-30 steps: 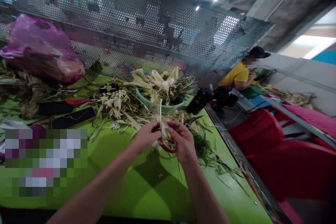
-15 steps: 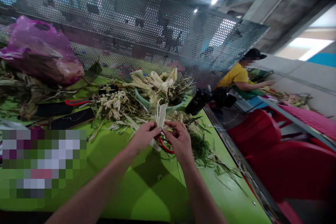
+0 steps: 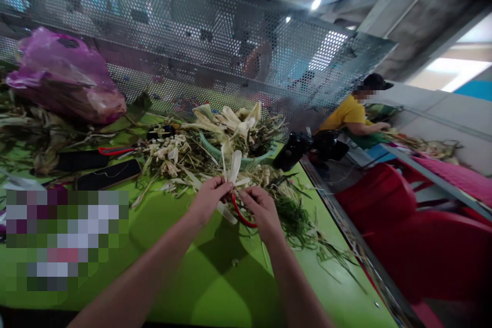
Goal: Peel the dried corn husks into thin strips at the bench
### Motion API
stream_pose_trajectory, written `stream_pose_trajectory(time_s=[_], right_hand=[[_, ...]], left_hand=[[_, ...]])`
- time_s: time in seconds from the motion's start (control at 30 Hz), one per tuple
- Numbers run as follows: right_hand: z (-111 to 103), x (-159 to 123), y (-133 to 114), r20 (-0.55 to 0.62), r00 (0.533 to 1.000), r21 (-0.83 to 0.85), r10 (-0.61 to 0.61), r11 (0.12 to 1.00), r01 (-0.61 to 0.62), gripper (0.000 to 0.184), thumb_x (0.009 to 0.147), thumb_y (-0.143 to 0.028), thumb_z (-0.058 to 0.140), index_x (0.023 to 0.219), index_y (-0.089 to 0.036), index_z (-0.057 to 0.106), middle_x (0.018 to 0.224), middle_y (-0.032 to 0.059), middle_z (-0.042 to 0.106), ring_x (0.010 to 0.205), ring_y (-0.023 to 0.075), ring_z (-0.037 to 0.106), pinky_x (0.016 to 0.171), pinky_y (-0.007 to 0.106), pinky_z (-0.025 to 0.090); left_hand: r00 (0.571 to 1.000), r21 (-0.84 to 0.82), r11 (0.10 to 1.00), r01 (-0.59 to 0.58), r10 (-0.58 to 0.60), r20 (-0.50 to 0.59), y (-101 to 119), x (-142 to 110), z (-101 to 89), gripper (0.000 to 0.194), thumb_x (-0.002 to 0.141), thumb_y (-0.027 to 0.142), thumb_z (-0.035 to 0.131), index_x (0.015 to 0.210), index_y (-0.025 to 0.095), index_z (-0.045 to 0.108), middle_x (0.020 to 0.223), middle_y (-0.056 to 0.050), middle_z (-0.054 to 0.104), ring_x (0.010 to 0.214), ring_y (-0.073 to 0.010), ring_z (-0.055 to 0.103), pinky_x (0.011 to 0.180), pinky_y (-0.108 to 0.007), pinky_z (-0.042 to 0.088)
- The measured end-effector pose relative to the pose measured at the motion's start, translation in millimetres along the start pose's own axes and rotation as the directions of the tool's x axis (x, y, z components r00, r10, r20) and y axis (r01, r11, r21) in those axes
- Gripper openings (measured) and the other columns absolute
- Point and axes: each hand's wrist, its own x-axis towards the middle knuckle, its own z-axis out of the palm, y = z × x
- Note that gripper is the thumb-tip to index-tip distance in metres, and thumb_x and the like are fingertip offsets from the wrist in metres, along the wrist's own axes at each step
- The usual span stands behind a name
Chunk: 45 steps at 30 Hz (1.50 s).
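My left hand is closed, pinching the lower end of pale dried husk strips. The strips stand up from the fingertips, spread into a few petal-like blades. My right hand is just to the right, fingers curled and thumb pressed in; what they hold, if anything, is hidden. A red curved loop, perhaps a tool handle, shows between the hands, partly covered by the right one. Behind the hands stands a teal basket heaped with dried husks.
Loose husk scraps and green fibres lie around the basket on the green table. A red-handled cutter, dark blocks and a purple bag are leftward. Red chairs and a co-worker in yellow are rightward.
The husk strips have tilted and fanned wider in my left hand. My right fingers have drawn slightly apart from the left ones, and more of the red loop shows.
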Motion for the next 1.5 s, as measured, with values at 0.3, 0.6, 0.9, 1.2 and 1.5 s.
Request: stream_pose_trajectory(time_s=[0.3,0.6,0.9,1.2,1.5], right_hand=[[2,1,6,-0.103,0.987,0.411,0.124,0.909,-0.072,0.02,0.069,-0.034,0.074,0.083,-0.02,0.069,0.072,-0.0015,0.065,0.054,0.0094,0.049,0.05,0.021,0.035],[2,-6,-3,-0.047,0.968,-0.101,-0.247,0.965,0.242,0.008,0.077,-0.026,0.065,0.082,-0.021,0.069,0.08,0.0027,0.066,0.073,0.0174,0.058,0.068,0.029,0.044],[2,3,3,-0.144,0.99,0.144,0.009,0.99,0.012,0.03,0.064,-0.033,0.076,0.072,-0.02,0.049,0.06,-0.0056,0.051,0.052,0.0109,0.045,0.05,0.023,0.037],[-2,2,3,-0.043,0.991,0.445,0.125,0.891,-0.093,0.023,0.067,-0.033,0.074,0.081,-0.017,0.064,0.071,-0.0001,0.061,0.056,0.0103,0.051,0.051,0.022,0.042],[-5,-1,-9,-0.023,0.999,0.417,0.036,0.909,-0.023,0.022,0.073,-0.035,0.068,0.086,-0.02,0.058,0.082,0.0032,0.066,0.042,0.0053,0.037,0.038,0.019,0.03]], left_hand=[[0.998,0.163,0.987,-0.011,0.001,0.059,-8,6,-1.1,0.019,0.077,0.034,0.053,0.07,0.016,0.053,0.059,0.003,0.047,0.052,-0.0093,0.04,0.052,-0.023,0.031],[0.976,0.464,0.863,-0.2,0.135,0.17,-11,-1,-1.3,0.013,0.075,0.023,0.049,0.074,0.016,0.06,0.069,0.0,0.056,0.065,-0.0137,0.048,0.059,-0.024,0.035],[0.95,0.431,0.866,-0.254,0.139,0.28,1,-5,5.8,0.024,0.079,0.03,0.051,0.086,0.015,0.067,0.084,-0.007,0.066,0.074,-0.0184,0.057,0.065,-0.026,0.043],[0.962,0.157,0.982,-0.108,0.063,0.265,-6,-4,5.8,0.025,0.078,0.038,0.058,0.083,0.015,0.067,0.078,-0.004,0.063,0.071,-0.0146,0.054,0.066,-0.026,0.042],[0.953,0.037,0.99,0.137,-0.142,0.269,-11,2,1.4,0.018,0.073,0.03,0.059,0.075,0.013,0.065,0.066,-0.002,0.059,0.054,-0.0093,0.046,0.053,-0.022,0.035]])
